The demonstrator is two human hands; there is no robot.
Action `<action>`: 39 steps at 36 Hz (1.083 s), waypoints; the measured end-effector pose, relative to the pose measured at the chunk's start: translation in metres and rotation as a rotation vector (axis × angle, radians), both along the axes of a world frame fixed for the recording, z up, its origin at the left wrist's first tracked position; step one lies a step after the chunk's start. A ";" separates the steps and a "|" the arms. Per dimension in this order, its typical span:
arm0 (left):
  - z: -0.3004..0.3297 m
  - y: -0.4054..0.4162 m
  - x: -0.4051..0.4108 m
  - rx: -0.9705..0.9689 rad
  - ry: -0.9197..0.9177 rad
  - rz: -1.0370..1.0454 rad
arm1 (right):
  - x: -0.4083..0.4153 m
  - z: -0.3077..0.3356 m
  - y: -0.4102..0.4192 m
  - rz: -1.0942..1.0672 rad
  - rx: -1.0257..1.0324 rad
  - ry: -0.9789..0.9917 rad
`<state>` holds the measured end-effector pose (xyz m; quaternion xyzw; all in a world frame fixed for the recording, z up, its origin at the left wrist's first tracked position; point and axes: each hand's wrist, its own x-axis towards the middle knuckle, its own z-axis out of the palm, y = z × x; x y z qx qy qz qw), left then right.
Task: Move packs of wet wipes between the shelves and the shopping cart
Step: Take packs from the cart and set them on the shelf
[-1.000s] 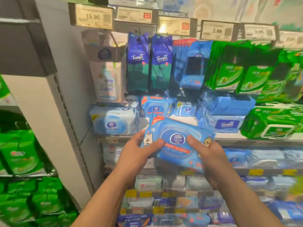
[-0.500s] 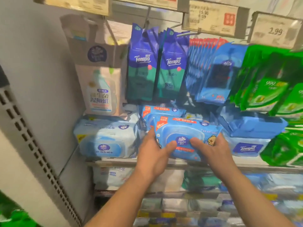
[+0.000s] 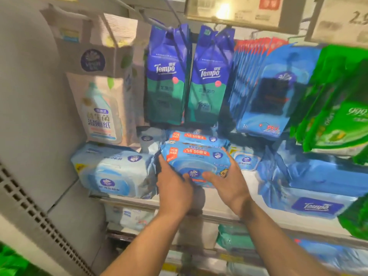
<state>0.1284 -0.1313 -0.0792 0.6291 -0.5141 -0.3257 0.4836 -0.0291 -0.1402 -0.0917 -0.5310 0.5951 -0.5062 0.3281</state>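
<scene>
A blue pack of wet wipes [image 3: 196, 159] with an orange label and a round lid lies on the shelf [image 3: 215, 206], in front of a matching pack [image 3: 194, 137] behind it. My left hand [image 3: 173, 188] grips its left end, thumb on the front face. My right hand [image 3: 229, 182] grips its right end, thumb near the lid. The pack sits between a pale blue pack [image 3: 113, 172] on the left and smaller packs [image 3: 246, 159] on the right. No shopping cart is in view.
Purple-green Tempo packs [image 3: 169, 76] and thin blue packs [image 3: 264, 92] hang on hooks above. Green packs [image 3: 334, 108] hang at the right, a large blue Tempo pack [image 3: 310, 198] lies below them. A white shelf side panel [image 3: 33, 116] stands at the left. Lower shelves hold more packs.
Both hands have carried the blue pack up and forward from in front of the shelf edge onto the shelf. The camera has come closer to the shelf.
</scene>
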 end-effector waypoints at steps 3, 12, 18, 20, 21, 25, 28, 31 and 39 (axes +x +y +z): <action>-0.001 -0.003 -0.002 0.038 0.028 -0.008 | 0.001 -0.002 -0.002 -0.062 -0.019 0.113; 0.004 0.003 0.000 0.063 0.088 -0.026 | 0.005 -0.001 0.004 -0.078 -0.010 0.089; 0.011 0.018 0.000 0.043 0.061 -0.032 | 0.006 0.012 0.020 -0.043 0.171 0.365; 0.008 0.028 0.000 -0.005 0.023 -0.052 | 0.004 0.016 0.025 -0.043 0.288 0.482; 0.007 0.033 0.001 -0.027 -0.011 -0.059 | 0.003 0.017 0.029 -0.042 0.346 0.527; 0.011 0.065 0.004 -0.136 -0.188 -0.113 | 0.004 0.023 0.050 -0.037 0.426 0.603; 0.012 0.093 0.010 -0.194 -0.272 -0.130 | 0.009 0.023 0.070 -0.020 0.368 0.669; 0.007 0.116 0.022 -0.224 -0.394 -0.097 | 0.019 0.024 0.091 0.007 0.266 0.759; -0.004 0.166 0.079 -0.027 -0.687 -0.020 | 0.071 0.029 0.129 0.186 0.066 0.987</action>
